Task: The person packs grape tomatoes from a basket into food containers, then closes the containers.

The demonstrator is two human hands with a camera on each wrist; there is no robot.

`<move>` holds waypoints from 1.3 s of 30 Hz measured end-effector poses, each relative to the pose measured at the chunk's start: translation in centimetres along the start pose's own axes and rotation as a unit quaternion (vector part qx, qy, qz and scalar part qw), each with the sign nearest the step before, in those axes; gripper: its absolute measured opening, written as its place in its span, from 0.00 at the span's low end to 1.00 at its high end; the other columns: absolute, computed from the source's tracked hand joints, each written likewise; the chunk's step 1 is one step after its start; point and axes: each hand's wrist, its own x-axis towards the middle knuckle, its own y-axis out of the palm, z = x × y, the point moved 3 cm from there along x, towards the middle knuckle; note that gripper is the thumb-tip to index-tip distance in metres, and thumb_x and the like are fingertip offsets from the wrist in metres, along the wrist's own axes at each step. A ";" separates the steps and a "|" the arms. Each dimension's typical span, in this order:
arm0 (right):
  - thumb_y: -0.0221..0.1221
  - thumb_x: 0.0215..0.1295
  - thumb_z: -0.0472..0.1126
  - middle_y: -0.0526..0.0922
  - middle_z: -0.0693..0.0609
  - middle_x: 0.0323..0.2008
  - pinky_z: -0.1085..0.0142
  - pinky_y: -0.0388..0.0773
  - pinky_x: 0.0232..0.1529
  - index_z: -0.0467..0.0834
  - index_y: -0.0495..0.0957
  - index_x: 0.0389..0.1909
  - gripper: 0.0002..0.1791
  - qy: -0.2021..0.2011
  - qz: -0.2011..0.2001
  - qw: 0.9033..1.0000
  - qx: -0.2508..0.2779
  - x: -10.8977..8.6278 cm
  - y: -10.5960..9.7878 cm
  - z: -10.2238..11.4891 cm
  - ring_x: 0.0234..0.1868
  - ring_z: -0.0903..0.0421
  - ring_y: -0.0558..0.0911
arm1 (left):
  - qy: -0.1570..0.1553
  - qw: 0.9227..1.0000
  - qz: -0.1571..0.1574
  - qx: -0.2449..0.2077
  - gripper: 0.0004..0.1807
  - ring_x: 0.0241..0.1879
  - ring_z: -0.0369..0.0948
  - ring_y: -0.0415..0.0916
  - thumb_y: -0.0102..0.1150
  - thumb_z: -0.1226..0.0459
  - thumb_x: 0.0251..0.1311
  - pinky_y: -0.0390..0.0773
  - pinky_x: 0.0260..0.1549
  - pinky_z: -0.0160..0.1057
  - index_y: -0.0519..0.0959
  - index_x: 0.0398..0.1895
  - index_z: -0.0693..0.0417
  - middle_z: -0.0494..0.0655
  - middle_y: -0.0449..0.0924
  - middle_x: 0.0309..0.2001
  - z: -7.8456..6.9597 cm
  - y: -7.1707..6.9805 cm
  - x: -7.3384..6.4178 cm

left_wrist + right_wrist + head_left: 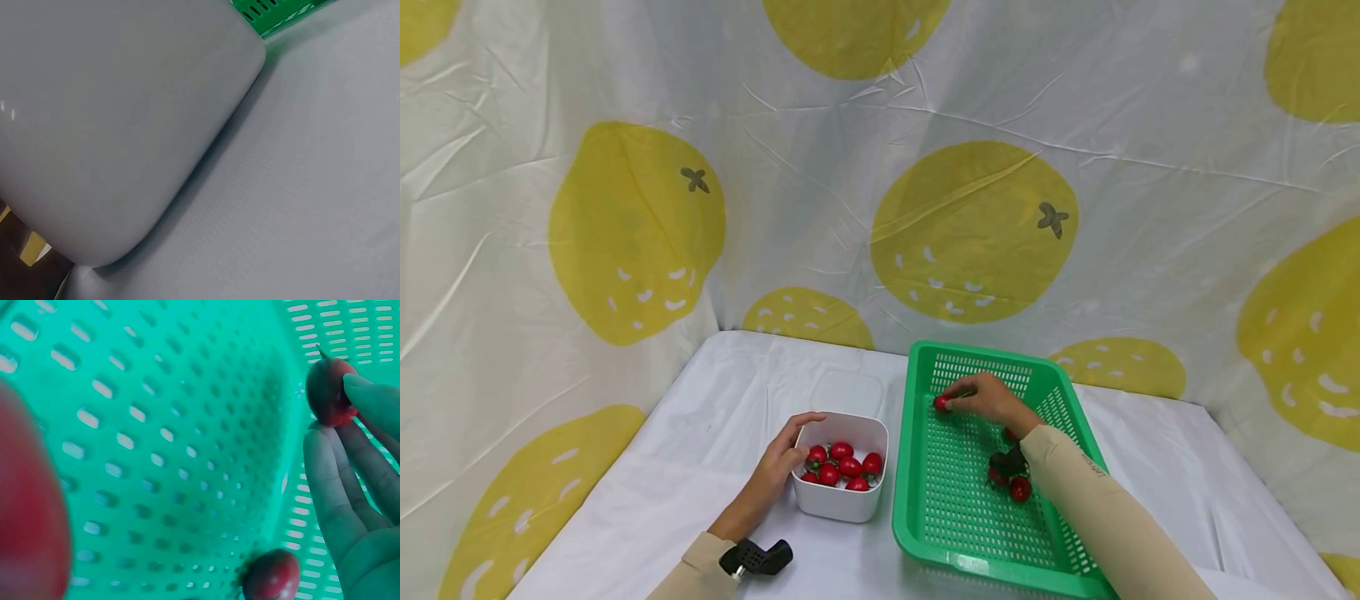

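My left hand (pixel 779 458) grips the left rim of a white square container (pixel 842 503), thumb inside and fingers along the outside. Several red cherry tomatoes (pixel 850 467) lie in it. In the left wrist view the container's smooth wall (pixel 125 125) fills much of the picture. Over the far left part of a green perforated basket (pixel 904 492), my right hand (pixel 988 398) pinches one cherry tomato (pixel 331 392) between thumb and fingertips, its green stem pointing up. More cherry tomatoes (pixel 1020 489) sit in the basket below the right wrist, partly hidden by the wrist camera.
Behind the white container lies a pale, clear-looking lid (pixel 847 393) on the white tablecloth (pixel 745 375). The basket stands just right of the container. A curtain with yellow lemon prints (pixel 805 208) hangs along the back and sides.
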 end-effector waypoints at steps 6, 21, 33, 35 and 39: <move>0.63 0.63 0.40 0.85 0.46 0.41 0.52 0.81 0.45 0.40 0.83 0.47 0.13 0.013 0.007 0.998 0.064 -0.5 -0.5 0.4 0.43 0.45 0.84 | 0.008 1.000 -0.003 0.001 0.30 0.73 0.46 0.45 0.35 0.71 0.62 0.41 0.66 0.67 0.64 0.66 0.39 0.40 0.59 0.70 -0.2 0.0 0.0; 0.63 0.62 0.46 0.85 0.49 0.43 0.54 0.79 0.50 0.46 0.83 0.48 0.15 -0.028 0.011 0.995 0.097 -2.5 -1.1 3.9 0.47 0.51 0.83 | 0.002 1.000 -0.007 0.007 0.29 0.74 0.49 0.43 0.35 0.71 0.62 0.39 0.66 0.68 0.65 0.66 0.40 0.42 0.59 0.70 0.1 0.0 -0.1; 0.65 0.60 0.46 0.86 0.50 0.42 0.59 0.80 0.49 0.49 0.84 0.47 0.15 -0.058 0.019 0.986 0.154 -4.0 0.2 7.5 0.46 0.51 0.84 | 0.014 1.000 -0.002 0.002 0.30 0.74 0.46 0.42 0.35 0.71 0.61 0.39 0.65 0.69 0.65 0.66 0.40 0.41 0.58 0.70 -0.5 0.1 -0.1; 0.66 0.60 0.46 0.86 0.50 0.42 0.60 0.80 0.49 0.49 0.84 0.47 0.15 -0.073 0.020 0.986 0.149 -4.0 0.5 8.0 0.46 0.53 0.84 | 0.013 1.000 -0.002 0.002 0.30 0.74 0.47 0.42 0.36 0.71 0.61 0.39 0.65 0.69 0.65 0.66 0.39 0.41 0.58 0.70 -0.5 0.1 -0.1; 0.66 0.59 0.47 0.87 0.53 0.40 0.64 0.80 0.46 0.50 0.85 0.46 0.14 -0.084 0.017 0.987 0.138 -3.9 1.2 9.0 0.45 0.56 0.84 | 0.011 1.000 -0.003 0.004 0.29 0.74 0.47 0.40 0.35 0.71 0.62 0.38 0.66 0.68 0.65 0.66 0.40 0.48 0.56 0.71 -0.4 0.1 -0.1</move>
